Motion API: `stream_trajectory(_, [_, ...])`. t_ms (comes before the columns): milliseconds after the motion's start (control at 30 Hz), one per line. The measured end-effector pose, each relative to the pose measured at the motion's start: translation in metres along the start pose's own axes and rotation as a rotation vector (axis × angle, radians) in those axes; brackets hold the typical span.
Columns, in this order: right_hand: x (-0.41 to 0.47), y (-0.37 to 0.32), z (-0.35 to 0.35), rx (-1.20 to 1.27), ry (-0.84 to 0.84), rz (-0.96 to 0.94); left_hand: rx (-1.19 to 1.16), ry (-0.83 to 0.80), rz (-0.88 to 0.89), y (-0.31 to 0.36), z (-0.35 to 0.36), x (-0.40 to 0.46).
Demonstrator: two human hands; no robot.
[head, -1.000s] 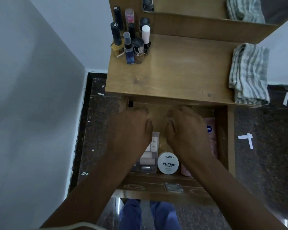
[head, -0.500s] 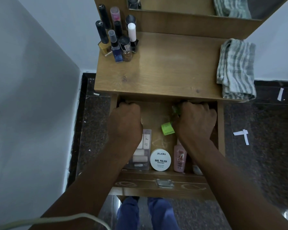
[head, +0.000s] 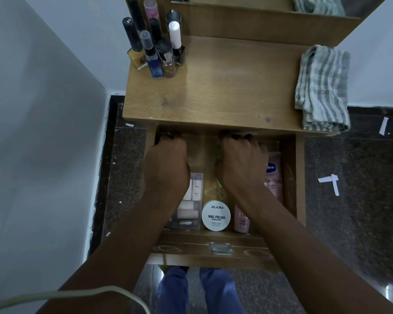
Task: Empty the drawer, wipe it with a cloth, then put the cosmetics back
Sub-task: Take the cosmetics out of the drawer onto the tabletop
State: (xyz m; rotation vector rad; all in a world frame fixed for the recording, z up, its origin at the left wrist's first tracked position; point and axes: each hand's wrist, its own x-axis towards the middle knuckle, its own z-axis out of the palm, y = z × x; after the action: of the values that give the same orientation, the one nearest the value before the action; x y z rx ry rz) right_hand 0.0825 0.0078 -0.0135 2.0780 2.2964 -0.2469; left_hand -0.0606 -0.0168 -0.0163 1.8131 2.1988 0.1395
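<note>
Drawer: standing pulled out toward the person, under the tabletop's front edge; cosmetics are lying in it, so the emptying is looking unfinished.
Items at the back: both hands are reaching into the shadowed rear strip beneath the tabletop; what lies there is hidden.
Left hand: hovering over the rear-left corner, fingers curling under and out of sight; whether it is pinching anything, I cannot tell.
Right hand: sitting over the rear middle, fingers curling downward; a sliver of green is showing at its inner edge, but whether the fingers are closing on it is unclear.
Pink tube: lying flat just right of the right hand, long axis running front to back, so that hand is nearer.
Round tin: sitting lid-up at the front, between both forearms.
Clear case: lying lengthwise front to back, partly under the left wrist.
Small pink bottle: lying beside the tin, under the right forearm.
Cloth: lying folded on the tabletop's right edge, untouched.
Tabletop: nail polish bottles are standing clustered at its rear-left corner.
</note>
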Motion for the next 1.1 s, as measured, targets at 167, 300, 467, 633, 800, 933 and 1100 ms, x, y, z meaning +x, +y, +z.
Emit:
stream_trajectory(167, [-0.007, -0.001, 0.007, 0.122, 0.048, -0.157, -0.065, 0.023, -0.006, 0.001, 0.002, 0.003])
stream_trajectory(300, [-0.012, -0.003, -0.002, 0.246, 0.112, -0.228, -0.192, 0.092, 0.008, -0.002, -0.001, 0.001])
stream_trajectory(467, [-0.016, -0.001, -0.026, 0.481, 0.204, -0.219, -0.348, 0.249, 0.045, -0.001, -0.029, -0.009])
stream_trajectory(633, [-0.010, 0.004, -0.052, 1.010, 0.291, -0.129, -0.601, 0.401, 0.047, -0.002, -0.061, -0.020])
stream_trajectory(800, [0.005, 0.000, -0.069, 1.547, 0.180, 0.056, -0.826, 0.534, 0.003, -0.005, -0.077, -0.012])
stream_trajectory(933, [0.011, -0.013, -0.073, 1.765, 0.090, 0.168, -0.905, 0.565, -0.044, -0.007, -0.080, 0.000])
stream_trajectory(1100, [0.017, -0.025, -0.073, 1.890, -0.018, 0.301, -0.916, 0.596, -0.043, -0.014, -0.077, 0.013])
